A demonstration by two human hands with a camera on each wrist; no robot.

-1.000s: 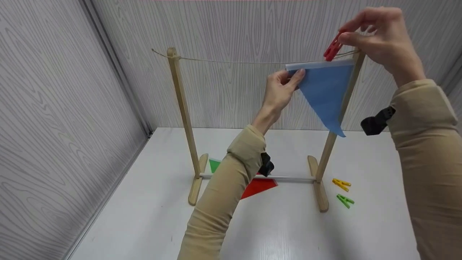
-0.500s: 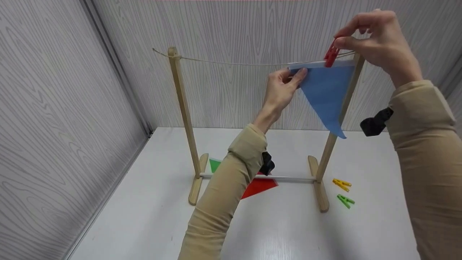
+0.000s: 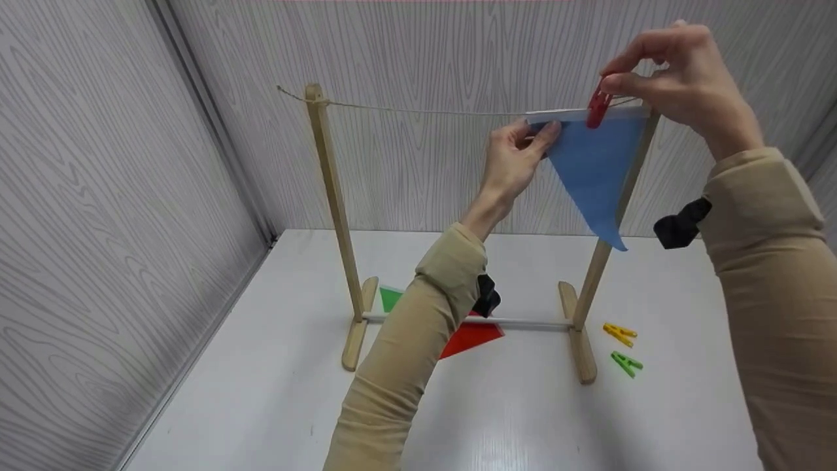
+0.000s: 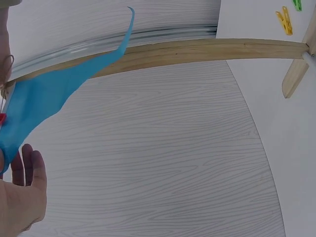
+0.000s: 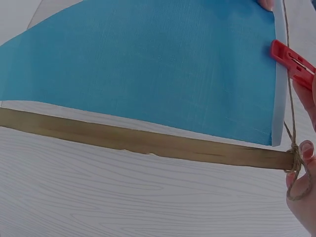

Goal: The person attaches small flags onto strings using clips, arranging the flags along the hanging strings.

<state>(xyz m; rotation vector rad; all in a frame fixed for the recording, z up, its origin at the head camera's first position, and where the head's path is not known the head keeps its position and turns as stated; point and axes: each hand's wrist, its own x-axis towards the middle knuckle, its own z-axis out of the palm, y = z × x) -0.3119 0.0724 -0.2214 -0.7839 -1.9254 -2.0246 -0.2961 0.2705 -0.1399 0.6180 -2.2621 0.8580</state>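
Left hand [image 3: 511, 162] pinches blue flag [image 3: 594, 173], right hand [image 3: 690, 85] red peg [image 3: 596, 111]. Yellow peg [image 3: 616, 332], green peg [image 3: 623, 359] at stand's [image 3: 335, 203] 4 o'clock. Left sleeve [image 3: 409, 347] partly hides red flag [image 3: 472, 338].

Glossy white table [image 3: 261, 379], wooden two-post stand [image 3: 337, 216] with white crossbar [image 3: 536, 324] short of the back edge, partly hidden green pennant [image 3: 390, 298] toward the left edge, partly hidden red pennant [image 3: 472, 339] under the crossbar, yellow plastic clothespin [image 3: 618, 334], light-green plastic clothespin [image 3: 625, 362] farther from the back edge

blue pennant [image 3: 592, 170], red clothespin [image 3: 596, 112], tan sleeves [image 3: 771, 288], grey wood-grained wall [image 3: 431, 59]
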